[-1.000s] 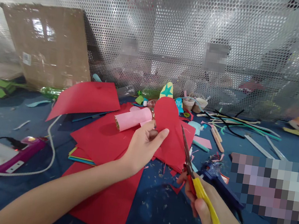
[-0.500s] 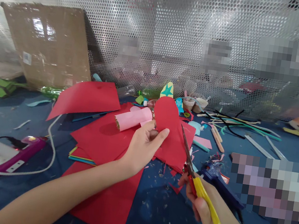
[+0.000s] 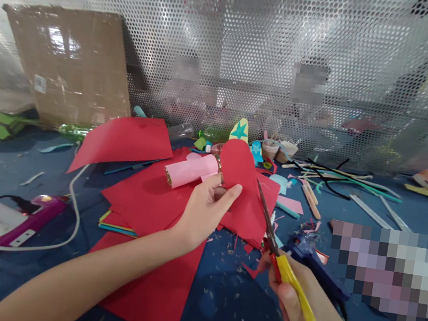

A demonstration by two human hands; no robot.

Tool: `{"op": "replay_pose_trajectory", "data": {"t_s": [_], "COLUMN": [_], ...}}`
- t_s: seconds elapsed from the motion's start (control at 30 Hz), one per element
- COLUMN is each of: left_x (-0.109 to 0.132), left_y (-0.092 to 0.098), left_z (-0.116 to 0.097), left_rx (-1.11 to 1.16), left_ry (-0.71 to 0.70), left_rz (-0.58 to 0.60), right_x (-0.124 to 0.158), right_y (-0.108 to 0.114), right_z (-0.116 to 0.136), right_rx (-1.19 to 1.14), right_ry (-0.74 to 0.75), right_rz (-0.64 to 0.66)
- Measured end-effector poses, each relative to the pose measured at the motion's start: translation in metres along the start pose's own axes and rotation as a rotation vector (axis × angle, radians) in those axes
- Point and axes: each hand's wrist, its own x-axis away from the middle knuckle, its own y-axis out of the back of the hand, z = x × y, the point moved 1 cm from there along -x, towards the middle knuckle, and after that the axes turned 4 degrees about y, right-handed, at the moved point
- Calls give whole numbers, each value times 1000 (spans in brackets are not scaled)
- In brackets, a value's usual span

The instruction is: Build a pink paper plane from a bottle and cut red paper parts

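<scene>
My left hand [image 3: 209,208] pinches the lower edge of a red paper piece [image 3: 238,164] with a rounded top, held upright near the middle. In my right hand [image 3: 295,288] are scissors [image 3: 297,302] with yellow and red handles, their blades pointing up and left beside the red paper's right side. A pink paper roll [image 3: 191,170] lies just behind and left of my left hand. Red sheets [image 3: 145,193] are spread beneath it, over some coloured sheets [image 3: 119,229]. Whether the blades touch the paper is not clear.
A blue glue gun [image 3: 316,267] lies right of the scissors. At the left is a purple power strip [image 3: 38,220] with cables. Cardboard [image 3: 69,64] leans on a perforated metal screen [image 3: 254,54]. Cups [image 3: 270,148], sticks [image 3: 310,199], pipe cleaners [image 3: 355,181] and scraps lie behind.
The scissors and my right hand have shifted very slightly. My left hand still holds the red paper in nearly the same place.
</scene>
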Motion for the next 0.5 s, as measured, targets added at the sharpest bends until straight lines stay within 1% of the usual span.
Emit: {"op": "replay_pose_trajectory", "data": {"t_s": [0.13, 0.27, 0.43, 0.5], "left_x": [0, 0, 0, 0], "left_y": [-1, 0, 1, 1], "left_z": [-2, -2, -1, -1], "left_rx": [51, 60, 42, 35], "left_ry": [-4, -1, 5, 7], "left_rz": [35, 37, 37, 25], "right_x": [-2, -1, -1, -1], "right_y": [1, 1, 2, 3], "right_z": [-2, 0, 9, 10], "right_rx": [7, -36, -58, -58], "right_ry": [-14, -26, -116, -96], "right_rz": [5, -2, -5, 5]}}
